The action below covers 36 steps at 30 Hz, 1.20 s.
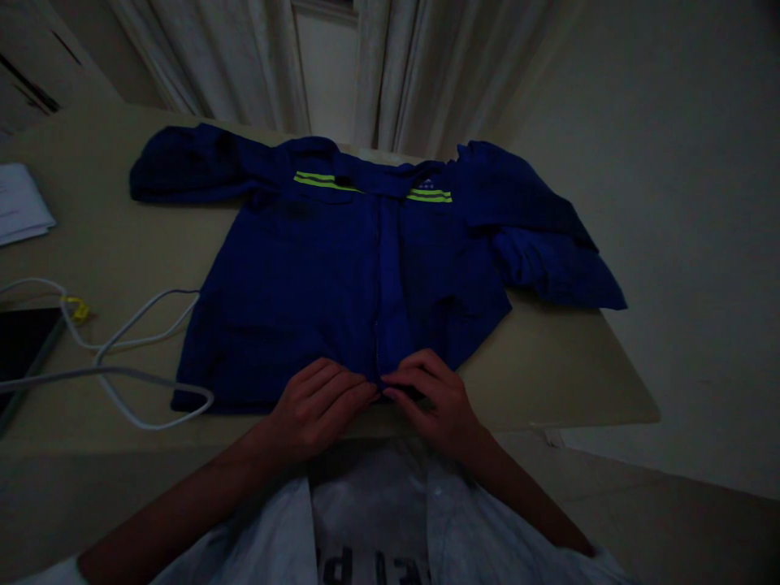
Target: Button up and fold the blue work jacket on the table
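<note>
A dark blue jacket [341, 268] with yellow-green stripes at the chest lies spread face up on the beige table [548, 366], sleeves out to both sides. Both hands meet at the bottom of its front closure, at the near hem. My left hand [317, 402] rests there with fingers curled and pressed onto the fabric. My right hand [432, 394] pinches the hem edge right beside it. The fingertips of both hands almost touch.
White cables [122, 357] loop on the table left of the jacket, with a yellow tie [78, 309]. A dark flat device [24, 345] lies at the left edge, white papers [21, 203] further back. Curtains [244, 57] hang behind the table. The table's right edge drops to the floor.
</note>
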Tool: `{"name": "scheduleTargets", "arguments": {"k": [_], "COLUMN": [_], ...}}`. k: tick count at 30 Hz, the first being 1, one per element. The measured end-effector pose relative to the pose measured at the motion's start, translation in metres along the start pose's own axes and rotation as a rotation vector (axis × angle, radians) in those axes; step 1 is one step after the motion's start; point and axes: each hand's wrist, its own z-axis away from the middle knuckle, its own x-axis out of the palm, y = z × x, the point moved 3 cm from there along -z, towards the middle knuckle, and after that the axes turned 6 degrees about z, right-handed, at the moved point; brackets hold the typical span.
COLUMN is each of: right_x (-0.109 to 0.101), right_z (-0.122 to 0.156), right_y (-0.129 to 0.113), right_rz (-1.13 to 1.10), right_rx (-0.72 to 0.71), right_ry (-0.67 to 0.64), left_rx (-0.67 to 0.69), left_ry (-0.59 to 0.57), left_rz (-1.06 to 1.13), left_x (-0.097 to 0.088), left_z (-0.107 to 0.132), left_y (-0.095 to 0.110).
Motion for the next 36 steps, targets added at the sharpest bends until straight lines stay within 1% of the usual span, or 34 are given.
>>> {"name": "scheduleTargets", "arguments": {"k": [4,7,10,13,16,22,27,31,33,36], "right_x": [0.002,0.003,0.003,0.002,0.002,0.003,0.006,0.004,0.001,-0.004], "right_z": [0.002,0.004,0.006,0.007,0.007,0.006,0.006,0.006,0.003,-0.005], "right_y": [0.001,0.002,0.002,0.000,-0.001,-0.007,-0.010,-0.001,0.005,0.011], "right_rz": [0.003,0.060,0.143,0.199,0.249,0.325,0.307,0.185,0.046,-0.128], "right_rx": [-0.014,-0.041,-0.111,-0.204,-0.264,-0.289,-0.243,-0.185,-0.079,0.071], "right_ry": [-0.018,-0.011,0.024,0.076,0.092,0.068,0.040,-0.004,-0.098,-0.331], "left_rx": [0.005,0.005,0.008,0.028,0.046,0.062,0.113,0.125,0.127,0.188], "left_ry": [-0.005,-0.006,-0.008,0.015,0.014,-0.003,0.023,-0.002,-0.033,-0.073], "left_rz": [-0.001,-0.007,-0.016,-0.015,0.000,-0.039,-0.060,-0.032,-0.029,-0.049], "left_x": [0.001,0.001,0.001,-0.002,-0.003,-0.001,-0.003,-0.006,-0.008,-0.009], "left_z": [0.001,0.001,0.000,-0.002,-0.004,-0.006,-0.008,-0.007,-0.008,-0.010], "left_y": [0.000,0.000,0.000,0.001,0.003,0.003,0.006,0.006,0.004,0.005]}}
